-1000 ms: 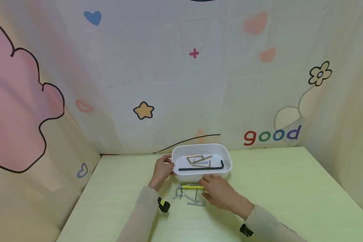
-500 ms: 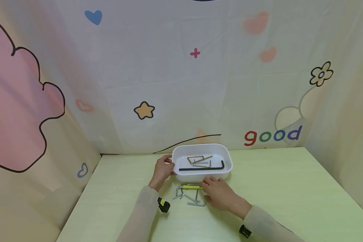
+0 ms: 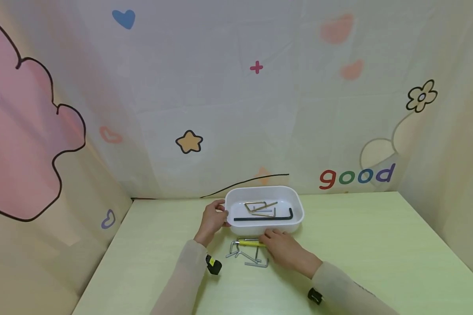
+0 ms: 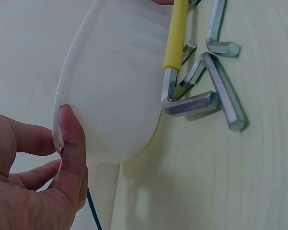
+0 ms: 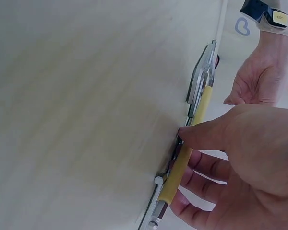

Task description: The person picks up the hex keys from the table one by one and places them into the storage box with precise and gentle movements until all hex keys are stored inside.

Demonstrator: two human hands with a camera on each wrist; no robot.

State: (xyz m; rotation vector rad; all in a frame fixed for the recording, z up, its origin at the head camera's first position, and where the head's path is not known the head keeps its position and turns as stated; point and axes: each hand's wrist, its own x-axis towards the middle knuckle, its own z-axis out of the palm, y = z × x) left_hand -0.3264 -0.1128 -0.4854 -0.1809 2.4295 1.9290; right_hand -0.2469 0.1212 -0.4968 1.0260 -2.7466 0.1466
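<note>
R hand [image 3: 285, 250] has its grip clamped on a yellow-sleeved bent metal hex key [image 3: 250, 243] amid loose silver hex keys [image 3: 256, 264] on pale-green worktop [image 3: 358, 236], nr white oblong plastic tub [image 3: 246, 229], whose L end L hand [image 3: 212, 219] pinches, w/ black bent hex key [image 3: 263, 218] & brass-coloured bent keys [image 3: 264, 207] inside.
</note>
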